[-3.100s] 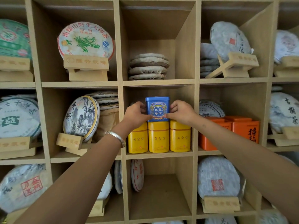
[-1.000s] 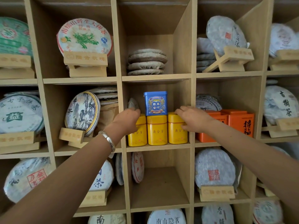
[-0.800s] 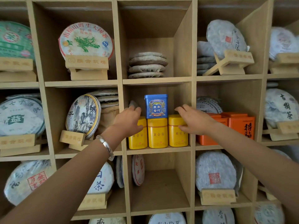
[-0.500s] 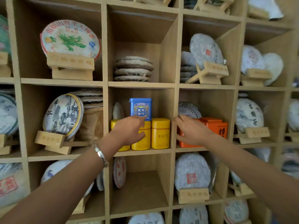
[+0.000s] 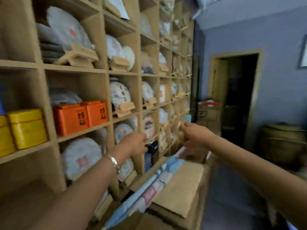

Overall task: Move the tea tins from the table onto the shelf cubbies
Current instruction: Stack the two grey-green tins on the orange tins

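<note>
The view is blurred and turned to the right. Yellow tea tins (image 5: 25, 128) stand in a cubby of the wooden shelf (image 5: 79, 131) at the far left; a sliver of the blue tin shows above them at the frame edge. Two orange tins (image 5: 79, 115) fill the cubby to their right. My left hand (image 5: 134, 143) hangs in the air in front of the lower cubbies, fingers loosely curled, holding nothing. My right hand (image 5: 194, 133) is stretched out further right, fingers relaxed, empty.
Wrapped round tea cakes on wooden stands (image 5: 119, 95) fill most cubbies. Cardboard boxes (image 5: 179, 183) with a blue-patterned cloth (image 5: 149, 188) lie below the hands. A dark doorway (image 5: 235, 97) opens in the blue wall; a large jar (image 5: 282, 143) stands at the right.
Both hands have left the yellow tins and drawn away from the cubby. The view has swung sharply right, so the tins slid to the left edge and the room's doorway came in.
</note>
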The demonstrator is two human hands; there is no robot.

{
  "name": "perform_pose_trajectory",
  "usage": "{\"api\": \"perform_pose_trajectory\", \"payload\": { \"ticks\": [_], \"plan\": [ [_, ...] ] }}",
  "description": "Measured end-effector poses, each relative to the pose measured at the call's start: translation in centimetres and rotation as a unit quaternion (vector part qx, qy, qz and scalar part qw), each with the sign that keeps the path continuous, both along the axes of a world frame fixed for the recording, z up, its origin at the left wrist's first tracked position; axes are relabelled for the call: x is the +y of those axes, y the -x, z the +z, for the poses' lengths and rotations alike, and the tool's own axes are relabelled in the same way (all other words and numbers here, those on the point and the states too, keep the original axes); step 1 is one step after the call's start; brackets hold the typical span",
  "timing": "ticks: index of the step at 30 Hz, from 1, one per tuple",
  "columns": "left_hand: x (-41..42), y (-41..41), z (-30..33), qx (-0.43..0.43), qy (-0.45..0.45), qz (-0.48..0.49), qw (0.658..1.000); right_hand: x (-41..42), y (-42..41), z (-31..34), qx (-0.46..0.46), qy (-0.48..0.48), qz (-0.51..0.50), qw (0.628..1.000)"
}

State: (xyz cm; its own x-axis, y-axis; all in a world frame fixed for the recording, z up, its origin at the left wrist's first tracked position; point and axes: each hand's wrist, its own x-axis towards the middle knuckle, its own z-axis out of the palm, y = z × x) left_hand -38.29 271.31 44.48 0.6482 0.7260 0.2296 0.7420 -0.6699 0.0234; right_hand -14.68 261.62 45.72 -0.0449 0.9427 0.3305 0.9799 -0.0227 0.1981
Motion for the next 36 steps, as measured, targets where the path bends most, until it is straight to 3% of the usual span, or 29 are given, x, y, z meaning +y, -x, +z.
{"api": "perform_pose_trajectory", "payload": {
  "ticks": [8,15,25,29,36],
  "plan": [
    [-9.8,-21.3,-3.2,0.038,0.054,-0.21,0.975,-22.2,-15.8,-3.4,0.035,0.037,-0.28,0.959],
    [-20.5,-34.3,-6.0,0.08,0.08,-0.316,0.942,-36.9,-23.7,-5.1,0.067,0.062,-0.411,0.907],
    [-30.6,-48.0,-11.4,0.081,0.171,-0.353,0.916,-46.7,-33.9,-11.1,0.107,0.131,-0.419,0.892],
    [-30.9,-50.6,-14.2,0.078,0.205,-0.37,0.903,-46.0,-37.0,-15.5,0.141,0.177,-0.403,0.887],
    [-27.9,-54.2,-19.3,0.086,0.224,-0.324,0.915,-41.6,-41.2,-20.7,0.185,0.212,-0.326,0.903]
  ]
}}
